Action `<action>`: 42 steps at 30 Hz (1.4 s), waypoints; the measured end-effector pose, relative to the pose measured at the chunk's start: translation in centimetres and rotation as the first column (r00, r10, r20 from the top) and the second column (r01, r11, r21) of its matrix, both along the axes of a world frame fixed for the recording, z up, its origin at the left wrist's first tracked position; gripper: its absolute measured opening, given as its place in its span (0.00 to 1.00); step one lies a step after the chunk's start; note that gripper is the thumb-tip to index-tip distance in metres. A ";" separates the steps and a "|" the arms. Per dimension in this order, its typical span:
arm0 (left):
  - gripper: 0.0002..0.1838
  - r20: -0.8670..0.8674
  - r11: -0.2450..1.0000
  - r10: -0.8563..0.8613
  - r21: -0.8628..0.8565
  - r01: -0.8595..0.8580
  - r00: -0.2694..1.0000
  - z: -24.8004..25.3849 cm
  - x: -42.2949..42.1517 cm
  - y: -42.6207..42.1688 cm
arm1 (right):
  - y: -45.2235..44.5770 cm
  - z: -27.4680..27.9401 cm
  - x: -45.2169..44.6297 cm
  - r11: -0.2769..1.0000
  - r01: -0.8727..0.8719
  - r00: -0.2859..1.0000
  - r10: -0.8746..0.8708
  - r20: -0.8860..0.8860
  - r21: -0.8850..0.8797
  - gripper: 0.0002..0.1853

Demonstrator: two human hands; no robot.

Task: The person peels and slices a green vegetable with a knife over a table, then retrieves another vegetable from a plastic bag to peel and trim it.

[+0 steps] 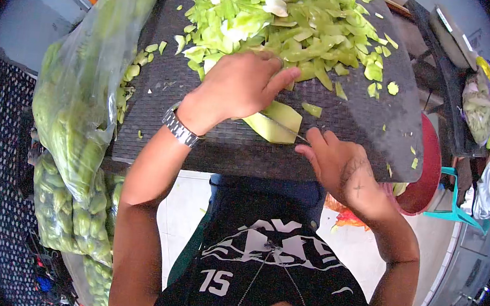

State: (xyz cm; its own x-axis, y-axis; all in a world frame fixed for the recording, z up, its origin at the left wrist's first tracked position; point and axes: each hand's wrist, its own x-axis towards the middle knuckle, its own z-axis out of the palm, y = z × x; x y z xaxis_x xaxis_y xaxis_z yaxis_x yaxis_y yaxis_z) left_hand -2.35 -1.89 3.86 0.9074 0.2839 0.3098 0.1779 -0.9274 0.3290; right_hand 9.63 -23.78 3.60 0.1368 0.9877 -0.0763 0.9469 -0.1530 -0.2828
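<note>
My right hand [338,165] is closed round a knife, whose thin blade [283,125] lies across a pale green, peeled piece of vegetable [279,134] near the front of the board. Just beyond that piece, my left hand [242,85], with a metal watch on the wrist, reaches over the near edge of a heap of green slices [303,35]. Its thumb stands out to the right, apart from the fingers; the fingertips are partly hidden. The hand covers the left end of the piece. Both lie on a dark ribbed board [169,140].
Loose slices [377,71] lie scattered right of the heap. A clear plastic bag of green vegetables [85,96] leans against the board's left side, with more filled bags [74,207] below. At right are a red tub [420,170] and a turquoise stool [457,212].
</note>
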 end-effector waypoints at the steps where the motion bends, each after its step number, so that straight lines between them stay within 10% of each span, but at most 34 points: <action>1: 0.26 -0.009 1.000 -0.007 -0.006 0.006 1.000 -0.1 0.0 0.0 | 0.0 0.1 -0.3 0.996 0.041 0.998 -0.038 0.040 -0.084 0.13; 22: 0.16 0.217 0.982 -0.175 0.104 0.155 0.960 -4.0 1.6 2.7 | 3.5 0.7 2.0 0.931 -0.018 0.996 0.048 0.072 -0.364 0.15; 42: 0.25 0.011 0.971 -0.169 -0.168 0.168 0.986 -5.3 0.9 2.9 | 1.7 -1.4 1.9 0.989 -0.135 0.935 0.105 0.340 0.066 0.12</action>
